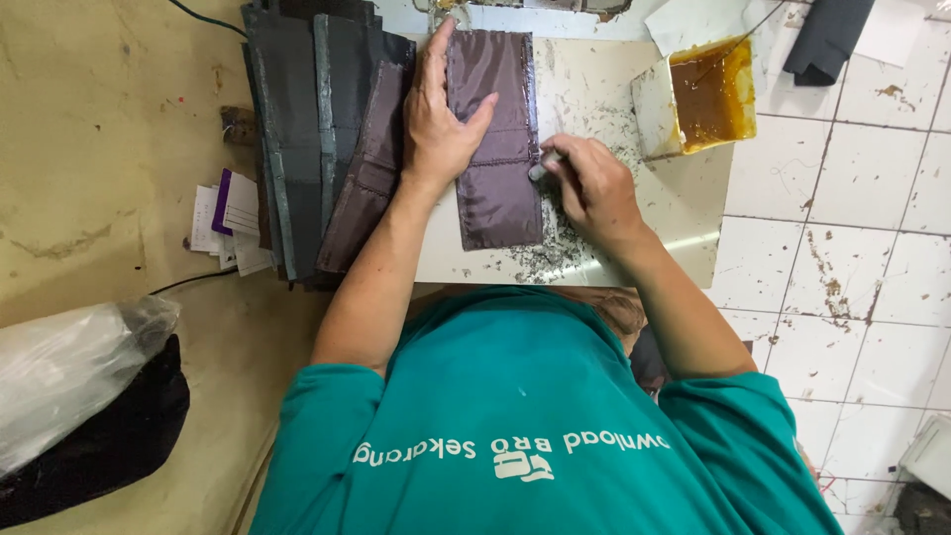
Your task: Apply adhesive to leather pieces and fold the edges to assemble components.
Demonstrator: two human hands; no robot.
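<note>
Brown fabric piece [495, 139] lies flat mid-bench [684, 213]. My left hand [441, 124] presses it, fingers spread. My right hand [592, 186], at its right edge, pinches a small pale tool [538, 170]. Gluing the edge, I judge; next needs steady strokes. Glue tray [708, 94] right of fabric.

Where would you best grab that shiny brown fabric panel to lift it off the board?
Probably the near short edge of the shiny brown fabric panel, coming from the person's side: it lies flat, that end is bare, while the left hand presses its upper part and the right hand works its right edge.
</note>
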